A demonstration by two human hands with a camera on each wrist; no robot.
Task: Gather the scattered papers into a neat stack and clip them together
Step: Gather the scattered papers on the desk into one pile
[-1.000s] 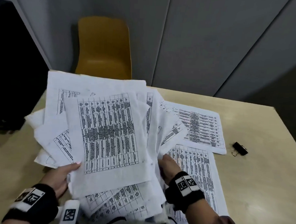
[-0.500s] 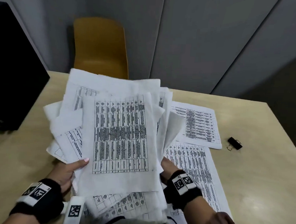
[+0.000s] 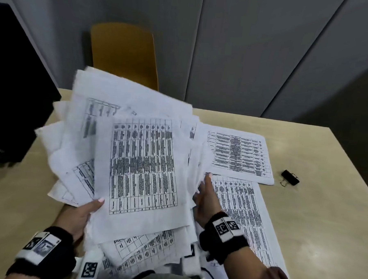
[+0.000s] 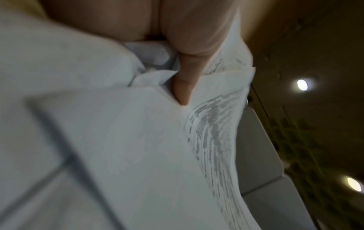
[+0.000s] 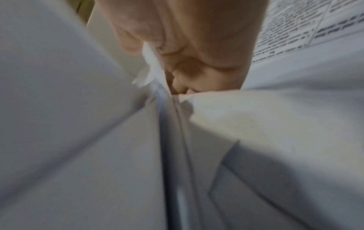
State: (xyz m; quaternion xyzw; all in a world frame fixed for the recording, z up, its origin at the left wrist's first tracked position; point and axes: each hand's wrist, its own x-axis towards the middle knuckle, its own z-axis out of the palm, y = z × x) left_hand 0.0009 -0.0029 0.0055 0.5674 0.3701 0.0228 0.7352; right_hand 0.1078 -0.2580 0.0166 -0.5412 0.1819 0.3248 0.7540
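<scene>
Both hands hold one untidy bundle of papers (image 3: 143, 165) above the table (image 3: 323, 221): left hand (image 3: 78, 217) pinching its left edge, right hand (image 3: 207, 200) gripping its right. Right of the right hand lie two loose sheets (image 3: 239, 155), then one black clip (image 3: 290, 177).

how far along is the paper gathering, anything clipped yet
Partly gathered, nothing clipped. The left hand and right hand hold a loose, uneven bundle of white printed sheets above the beige table. Two printed sheets lie flat on it: one far, one near. Left: gather those, square the edges, then fit the small black binder clip, which lies untouched.
</scene>
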